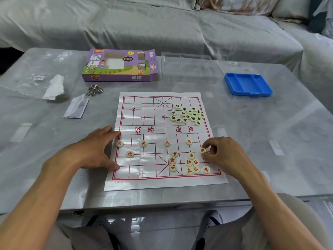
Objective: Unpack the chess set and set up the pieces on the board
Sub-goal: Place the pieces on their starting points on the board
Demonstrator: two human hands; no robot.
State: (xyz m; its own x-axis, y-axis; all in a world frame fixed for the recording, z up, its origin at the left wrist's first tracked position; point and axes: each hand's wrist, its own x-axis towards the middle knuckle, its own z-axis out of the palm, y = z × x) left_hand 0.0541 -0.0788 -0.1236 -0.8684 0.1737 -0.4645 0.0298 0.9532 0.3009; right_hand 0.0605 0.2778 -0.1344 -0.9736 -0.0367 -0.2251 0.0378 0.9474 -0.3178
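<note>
A white paper xiangqi board (144, 170) with red lines lies in front of me. My left hand (93, 150) rests flat on its left edge, fingers straight. My right hand (223, 154) pinches a red cannon piece (202, 150) at the board's right side. Several red pawns (143, 143) stand in a row, and a red cannon (130, 153) sits lower left. Other red pieces (191, 163) cluster loosely at the lower right. A pile of black pieces (188, 114) lies at the upper right of the board.
The purple chess box (119, 65) lies open at the back, beside a clear plastic lid (189, 67) and a blue tray (247, 84). A crumpled tissue (55, 87), metal rings (94, 90) and a small plastic bag (76, 107) lie at the left.
</note>
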